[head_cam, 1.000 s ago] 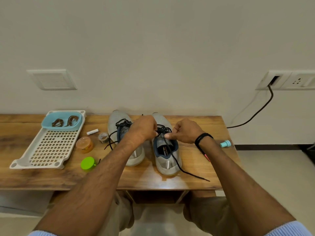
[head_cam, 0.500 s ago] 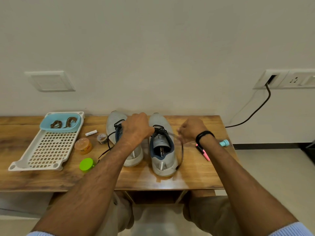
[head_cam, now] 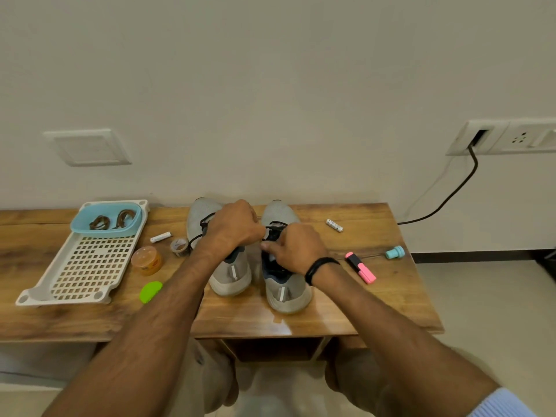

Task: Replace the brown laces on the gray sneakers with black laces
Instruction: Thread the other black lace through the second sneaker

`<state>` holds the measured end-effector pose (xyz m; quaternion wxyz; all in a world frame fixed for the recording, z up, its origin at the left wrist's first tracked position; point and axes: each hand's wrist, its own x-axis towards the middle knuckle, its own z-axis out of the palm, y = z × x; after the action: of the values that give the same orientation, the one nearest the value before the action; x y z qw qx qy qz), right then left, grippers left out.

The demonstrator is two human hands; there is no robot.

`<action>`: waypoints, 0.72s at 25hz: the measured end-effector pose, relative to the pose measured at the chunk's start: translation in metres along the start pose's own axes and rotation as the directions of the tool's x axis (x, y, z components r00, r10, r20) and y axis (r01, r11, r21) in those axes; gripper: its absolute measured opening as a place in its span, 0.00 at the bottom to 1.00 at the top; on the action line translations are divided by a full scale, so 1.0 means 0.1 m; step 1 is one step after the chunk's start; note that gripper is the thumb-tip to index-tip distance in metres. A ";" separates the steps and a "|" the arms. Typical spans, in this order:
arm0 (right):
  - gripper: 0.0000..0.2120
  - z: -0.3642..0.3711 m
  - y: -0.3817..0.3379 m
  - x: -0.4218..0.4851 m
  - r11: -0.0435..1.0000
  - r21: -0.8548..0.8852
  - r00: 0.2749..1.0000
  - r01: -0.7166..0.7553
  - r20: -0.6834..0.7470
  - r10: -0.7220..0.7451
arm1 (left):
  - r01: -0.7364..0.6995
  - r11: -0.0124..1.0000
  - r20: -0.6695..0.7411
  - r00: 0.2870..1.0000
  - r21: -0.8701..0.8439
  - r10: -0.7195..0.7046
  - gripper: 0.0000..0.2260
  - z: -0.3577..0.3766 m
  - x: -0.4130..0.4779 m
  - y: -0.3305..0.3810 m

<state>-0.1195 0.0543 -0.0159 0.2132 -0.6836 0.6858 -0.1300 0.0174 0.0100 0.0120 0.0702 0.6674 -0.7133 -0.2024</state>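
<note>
Gray sneakers side by side, toes to the wall

The two shoes stood close together in the middle of the wooden table. Each one lay long from front to back. The toes pointed away at the wall and the heels pointed back at the person. They were light gray on top and dark blue inside the opening. Each heel had a small white strip, and the soles were pale. The right sneaker sat a bit nearer the table's front edge than the left sneaker.

Black laces ran across the tops of both shoes. A loose black end hung down the left sneaker's outer side.

The left hand was curled up tight above the gap between the shoes. It held a black lace that reached over to the right sneaker. The right hand was over the right sneaker's opening, and its thumb and finger pinched the lace there. A black band went round that wrist.

The brown laces lay in a blue tub. The tub sat at the far end of a white tray with holes, over on the left. A pink marker lay to the right of the shoes.
</note>
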 end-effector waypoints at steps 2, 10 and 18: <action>0.19 0.15 -0.05 -0.01 0.995 -0.092 0.999 0.032 -0.011 -0.033 | -0.018 0.999 -0.009 1.000 -0.044 0.018 0.10 0.01 0.00 0.01; 0.11 -0.40 0.32 0.14 0.995 -0.058 0.996 -0.085 0.027 0.086 | 0.024 0.999 -0.135 0.991 -0.025 -0.027 0.09 0.02 0.00 -0.03; 0.07 -0.43 0.61 0.19 0.930 -0.130 0.934 -0.345 0.055 0.354 | 0.055 0.988 -0.020 0.998 0.144 -0.053 0.06 0.12 0.05 -0.02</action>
<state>-0.1928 0.0327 -0.0088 0.2188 -0.5664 0.7942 -0.0226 0.0140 0.0077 -0.0001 0.0218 0.6915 -0.7071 -0.1465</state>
